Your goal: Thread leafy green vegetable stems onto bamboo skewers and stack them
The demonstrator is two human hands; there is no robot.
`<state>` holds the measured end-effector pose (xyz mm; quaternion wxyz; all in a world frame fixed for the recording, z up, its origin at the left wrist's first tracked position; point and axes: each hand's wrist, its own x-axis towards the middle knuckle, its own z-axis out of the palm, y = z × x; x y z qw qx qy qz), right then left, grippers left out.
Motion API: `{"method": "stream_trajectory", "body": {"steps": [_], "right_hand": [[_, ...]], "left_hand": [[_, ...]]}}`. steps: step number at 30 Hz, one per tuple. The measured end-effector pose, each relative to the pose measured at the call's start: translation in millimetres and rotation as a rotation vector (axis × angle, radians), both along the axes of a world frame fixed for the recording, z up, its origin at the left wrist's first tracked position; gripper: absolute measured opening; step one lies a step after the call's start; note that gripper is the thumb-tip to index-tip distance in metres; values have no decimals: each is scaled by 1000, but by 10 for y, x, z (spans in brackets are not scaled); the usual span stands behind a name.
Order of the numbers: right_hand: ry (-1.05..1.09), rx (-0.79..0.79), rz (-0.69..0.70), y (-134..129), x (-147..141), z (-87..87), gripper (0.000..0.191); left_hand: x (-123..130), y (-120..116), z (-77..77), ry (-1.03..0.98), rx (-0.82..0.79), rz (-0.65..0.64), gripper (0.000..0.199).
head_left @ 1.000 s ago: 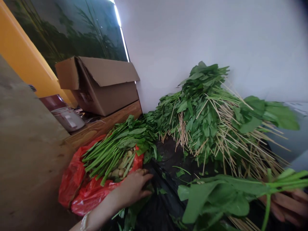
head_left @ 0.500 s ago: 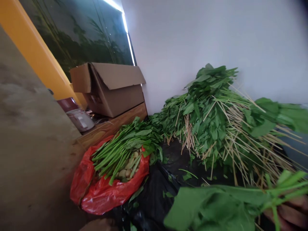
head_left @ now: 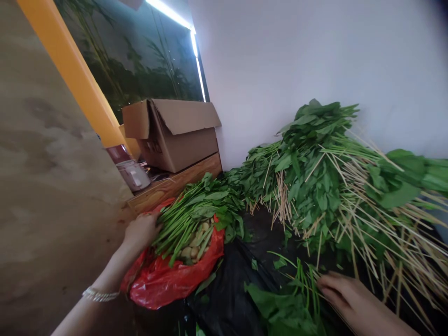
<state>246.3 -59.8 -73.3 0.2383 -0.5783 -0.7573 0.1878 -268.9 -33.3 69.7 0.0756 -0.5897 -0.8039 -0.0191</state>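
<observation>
A stained wall (head_left: 52,163) was seen at left, then a cardboard box (head_left: 185,149) on a wooden ledge (head_left: 177,184), black plastic (head_left: 240,280), and leaves (head_left: 308,186) and sticks (head_left: 357,210) heaped before a white wall (head_left: 280,60). The fingers of the left hand (head_left: 142,231) were laid against long-stemmed greens (head_left: 184,221) in a red bag (head_left: 171,284), their spread and grip hidden. The fingers of the right hand (head_left: 346,294) were curled beside a leafy bunch (head_left: 283,308); whether it was gripped could not be told. Pale pieces (head_left: 194,252) were held in the bag.
</observation>
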Motion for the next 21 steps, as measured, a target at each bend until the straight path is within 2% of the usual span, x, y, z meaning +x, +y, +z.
{"method": "stream_trajectory", "body": {"steps": [2, 4, 6, 8, 11, 14, 17, 21], "right_hand": [[-13, 23, -8, -7, -6, 43, 26], [-22, 30, -6, -6, -8, 94, 26], [-27, 26, 0, -2, -16, 147, 27], [-26, 24, 5, -2, -26, 203, 28], [-27, 25, 16, -19, -31, 293, 27], [-34, 48, 14, -37, -20, 353, 28], [-40, 88, 5, -34, 2, 350, 28], [-7, 119, -8, -12, 31, 280, 27]], "left_hand": [[-80, 93, -70, 61, -75, -18, 44], [-155, 155, -73, 40, -141, -51, 43], [-223, 196, 8, -40, -200, -86, 45], [-260, 220, 151, -104, -211, -119, 48], [-212, 221, 391, -94, -89, -160, 47], [-60, 180, 572, 85, 74, -90, 44], [94, 125, 697, 221, 174, -31, 41], [203, 79, 813, 225, 358, 6, 42]]}}
